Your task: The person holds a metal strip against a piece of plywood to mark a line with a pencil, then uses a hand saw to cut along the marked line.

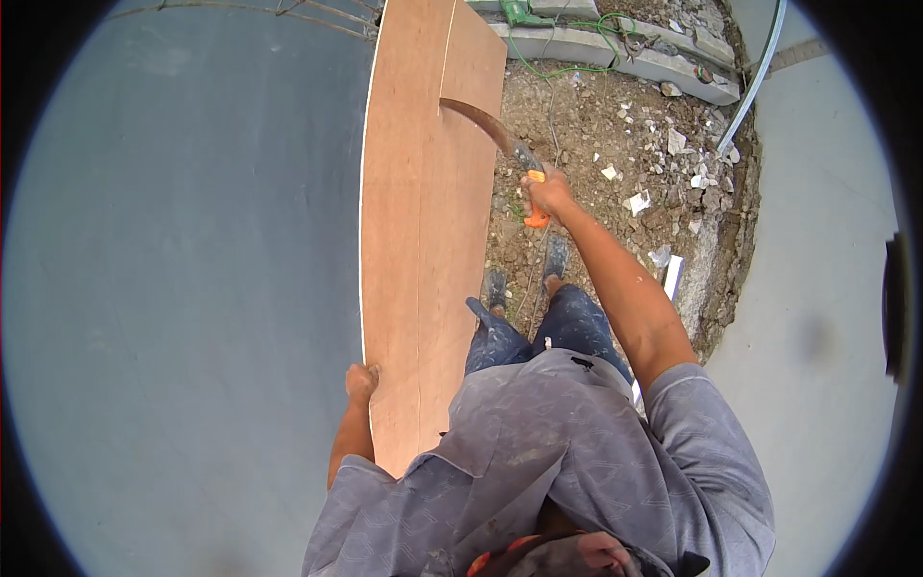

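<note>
A long plywood sheet (394, 240) runs from the top of the view down to my body. My left hand (361, 381) is closed over its left edge near the lower end. My right hand (548, 194) is wrapped round the orange handle of a handsaw (486, 123). The saw's brownish blade looks curved in this view and reaches left over the sheet. Its tip meets the lower end of a pale cut that runs up to the sheet's far end. Below the blade, a thin line continues along the wood.
A green power tool (519, 13) and a green cord (604, 29) lie by concrete blocks (663, 75) at the top. White rubble (677, 141) litters the dirt to the right. A metal channel (755, 82) leans there, and a dark grey surface (212, 269) stretches along the left.
</note>
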The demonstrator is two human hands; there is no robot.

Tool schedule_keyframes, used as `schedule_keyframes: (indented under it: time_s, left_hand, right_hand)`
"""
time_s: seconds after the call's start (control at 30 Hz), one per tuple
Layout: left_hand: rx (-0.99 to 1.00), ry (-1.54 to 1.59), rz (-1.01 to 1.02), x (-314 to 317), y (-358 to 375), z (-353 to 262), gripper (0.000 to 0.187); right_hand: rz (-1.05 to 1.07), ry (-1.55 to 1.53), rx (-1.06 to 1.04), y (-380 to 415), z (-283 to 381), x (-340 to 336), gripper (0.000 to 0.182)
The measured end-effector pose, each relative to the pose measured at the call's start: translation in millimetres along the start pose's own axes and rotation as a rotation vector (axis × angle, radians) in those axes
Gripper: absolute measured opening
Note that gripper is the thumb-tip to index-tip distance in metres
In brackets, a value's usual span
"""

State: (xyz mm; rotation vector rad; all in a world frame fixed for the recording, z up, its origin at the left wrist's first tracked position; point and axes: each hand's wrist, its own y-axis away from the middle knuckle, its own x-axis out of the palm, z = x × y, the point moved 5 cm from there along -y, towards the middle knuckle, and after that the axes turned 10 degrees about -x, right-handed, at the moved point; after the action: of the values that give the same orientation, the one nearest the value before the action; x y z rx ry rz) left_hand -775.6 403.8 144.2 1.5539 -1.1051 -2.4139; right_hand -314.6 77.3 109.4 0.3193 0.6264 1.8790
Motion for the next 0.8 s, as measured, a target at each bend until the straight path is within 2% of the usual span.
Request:
schedule_keyframes:
  time_s: [0.1,0.2,0.27,0.3,0.4,0.47,0.53,0.67,0.73,0.8]
  left_hand:
    - [-0.043,-0.033,-0.01,2,-6,9,0.041]
    - [0.009,-0.066,-0.058,0,-7,10,0.043]
    - [-0.032,0.12,-0.032,-7,-8,5,0.047]
    - [-0.028,0.116,-0.039,-14,-16,-2,0.047]
    - [-0.055,0.148,0.075,-33,-44,-26,0.055]
    - [-0.096,0.213,0.108,-68,-61,-64,0.056]
    - [-0.05,0.439,0.073,-102,-89,-106,0.059]
    - [0.173,0.556,-0.119,-174,-153,-213,0.072]
    - [0.249,0.562,-0.12,-199,-185,-265,0.071]
    - [0.251,0.636,-0.021,-218,-183,-318,0.07]
  right_hand:
    - [-0.009,0.017,-0.016,0,-10,-2,0.033]
    - [-0.035,-0.022,-0.023,2,-18,1,0.032]
    - [-0.051,-0.039,-0.016,5,-21,5,0.032]
    - [-0.063,-0.044,0.015,5,-25,7,0.033]
    - [-0.046,-0.038,0.031,1,-38,12,0.034]
    - [-0.058,-0.096,0.029,0,-43,10,0.033]
    - [-0.042,-0.139,0.042,-3,-50,8,0.038]
    - [-0.035,-0.214,-0.005,-15,-56,2,0.048]
    - [-0.018,-0.241,0.002,-21,-57,-7,0.051]
    - [0.008,-0.267,0.008,-26,-55,-11,0.055]
